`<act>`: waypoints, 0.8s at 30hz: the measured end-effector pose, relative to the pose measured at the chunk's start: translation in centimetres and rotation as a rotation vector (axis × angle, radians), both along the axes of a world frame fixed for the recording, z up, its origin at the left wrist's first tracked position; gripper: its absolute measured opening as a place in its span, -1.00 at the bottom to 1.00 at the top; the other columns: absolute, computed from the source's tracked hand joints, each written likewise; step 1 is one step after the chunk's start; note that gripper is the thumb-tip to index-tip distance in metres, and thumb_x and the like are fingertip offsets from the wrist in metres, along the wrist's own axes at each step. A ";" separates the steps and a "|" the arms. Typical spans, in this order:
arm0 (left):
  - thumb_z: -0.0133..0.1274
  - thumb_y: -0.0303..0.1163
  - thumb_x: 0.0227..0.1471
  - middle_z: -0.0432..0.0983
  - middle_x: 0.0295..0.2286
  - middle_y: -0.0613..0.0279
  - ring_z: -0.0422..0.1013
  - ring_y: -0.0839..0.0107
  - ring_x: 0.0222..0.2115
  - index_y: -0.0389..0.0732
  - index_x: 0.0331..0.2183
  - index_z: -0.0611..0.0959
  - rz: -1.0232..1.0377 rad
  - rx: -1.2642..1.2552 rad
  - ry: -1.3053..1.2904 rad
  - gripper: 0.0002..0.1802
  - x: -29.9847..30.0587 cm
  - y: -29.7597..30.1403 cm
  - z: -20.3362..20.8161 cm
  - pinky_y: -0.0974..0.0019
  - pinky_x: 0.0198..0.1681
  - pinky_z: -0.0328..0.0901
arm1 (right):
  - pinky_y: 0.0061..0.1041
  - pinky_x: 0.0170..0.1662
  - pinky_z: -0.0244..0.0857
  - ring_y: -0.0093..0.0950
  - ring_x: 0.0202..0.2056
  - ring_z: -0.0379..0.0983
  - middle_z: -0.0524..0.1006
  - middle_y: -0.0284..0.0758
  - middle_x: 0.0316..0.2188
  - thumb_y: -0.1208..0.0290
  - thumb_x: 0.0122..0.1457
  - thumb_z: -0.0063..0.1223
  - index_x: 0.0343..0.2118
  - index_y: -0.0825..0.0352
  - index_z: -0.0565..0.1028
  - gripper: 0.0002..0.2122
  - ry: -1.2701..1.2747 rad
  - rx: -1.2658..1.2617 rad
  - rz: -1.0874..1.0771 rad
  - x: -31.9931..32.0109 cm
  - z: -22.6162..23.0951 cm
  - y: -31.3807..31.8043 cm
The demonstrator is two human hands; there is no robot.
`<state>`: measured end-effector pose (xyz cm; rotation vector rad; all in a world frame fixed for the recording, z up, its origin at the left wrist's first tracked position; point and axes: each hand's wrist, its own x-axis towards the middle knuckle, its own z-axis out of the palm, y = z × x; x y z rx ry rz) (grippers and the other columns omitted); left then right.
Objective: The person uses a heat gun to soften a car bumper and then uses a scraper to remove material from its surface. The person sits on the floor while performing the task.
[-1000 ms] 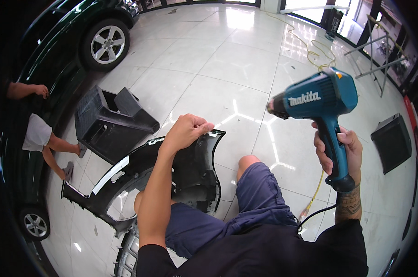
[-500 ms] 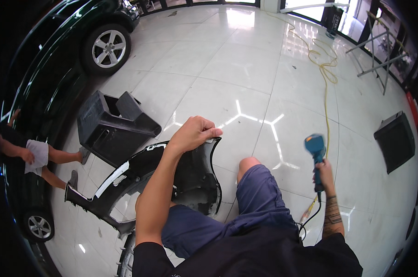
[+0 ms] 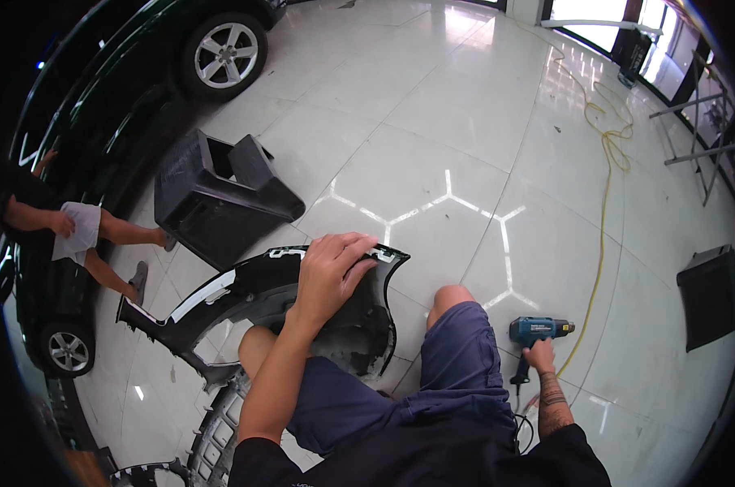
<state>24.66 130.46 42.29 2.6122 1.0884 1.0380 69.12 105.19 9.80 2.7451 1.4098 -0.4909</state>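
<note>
Across my left thigh rests a black car fender (image 3: 262,284), its curved wheel-arch opening toward the left. White tape or film strips run along its upper edge. My left hand (image 3: 328,276) is closed around the upper edge near the right corner, with the thumb on the near side. Beyond my right knee, my right hand (image 3: 539,355) grips a blue-green heat gun (image 3: 538,329) by its handle. The gun lies sideways in the air, its dark nozzle pointing right and its cord hanging below. Nozzle and fender are well apart.
A black step stool (image 3: 213,199) stands beyond the fender. A dark car (image 3: 116,105) and a person in light shorts (image 3: 79,223) are at left. A yellow cord (image 3: 601,252) crosses the floor. At right are a black box (image 3: 706,296) and a metal stand (image 3: 700,130).
The heat gun has swung from upright to sideways, nozzle right, and come lower and nearer. My left hand has shifted its hold along the fender's edge. The view has turned somewhat.
</note>
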 end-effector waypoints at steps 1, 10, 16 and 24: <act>0.32 -0.42 -0.16 0.58 -0.17 0.16 0.48 0.18 -0.18 -0.11 -0.16 0.65 -0.020 0.055 0.010 -0.58 -0.2 -0.1 -0.3 0.16 -0.12 0.29 | -0.15 -0.04 0.37 -0.03 -0.10 0.46 0.46 0.02 -0.12 0.28 0.04 0.23 -0.10 0.43 0.41 -0.57 -0.070 -0.042 0.130 0.3 2.0 1.8; 0.29 -0.47 -0.17 0.55 -0.17 0.25 0.42 0.20 -0.15 -0.09 -0.30 0.63 0.035 -0.036 -0.017 -0.71 2.4 -1.3 0.5 0.13 -0.01 0.17 | -0.50 -0.25 0.44 -0.37 -0.39 0.56 0.58 -0.27 -0.38 0.54 0.13 0.15 -0.14 0.41 0.51 -0.78 0.778 0.534 0.693 -11.8 33.4 12.8; 0.26 -0.45 -0.12 0.54 -0.17 0.24 0.42 0.18 -0.16 -0.10 -0.32 0.61 0.056 0.038 -0.071 -0.77 2.8 -1.5 -0.8 0.10 0.00 0.16 | -0.41 -0.29 0.42 -0.21 -0.30 0.51 0.48 -0.06 -0.20 0.44 0.27 -0.03 -0.26 0.51 0.43 -0.82 1.698 0.243 1.664 -19.5 38.9 11.2; 0.25 -0.43 -0.11 0.55 -0.16 0.25 0.44 0.21 -0.18 -0.09 -0.33 0.63 0.066 0.138 -0.098 -0.79 2.7 -2.1 -1.9 0.09 -0.02 0.18 | -0.34 -0.32 0.38 -0.21 -0.35 0.46 0.40 -0.13 -0.36 0.44 0.30 -0.13 -0.33 0.45 0.38 -0.84 1.508 0.183 1.757 -22.8 38.6 10.7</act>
